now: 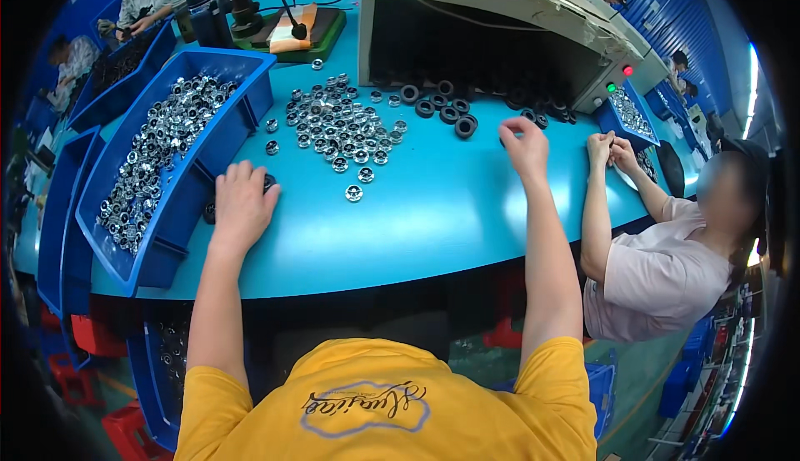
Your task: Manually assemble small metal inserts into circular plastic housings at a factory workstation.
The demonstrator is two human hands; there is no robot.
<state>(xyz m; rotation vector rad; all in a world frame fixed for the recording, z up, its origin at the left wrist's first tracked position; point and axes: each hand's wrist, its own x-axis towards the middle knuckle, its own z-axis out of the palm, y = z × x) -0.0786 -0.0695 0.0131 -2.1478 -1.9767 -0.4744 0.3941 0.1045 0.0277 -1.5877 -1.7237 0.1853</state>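
Round black rings (209, 211) are half-hidden by the left hand (242, 203) beside the blue bin (172, 226); the right hand (527, 149) is curled; neither grip can be told.

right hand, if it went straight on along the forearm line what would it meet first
The right hand would probably meet the black rings just ahead, though its height above the table is unclear.

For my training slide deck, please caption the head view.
Left hand beside a blue bin of silvery parts; right hand near black rings.
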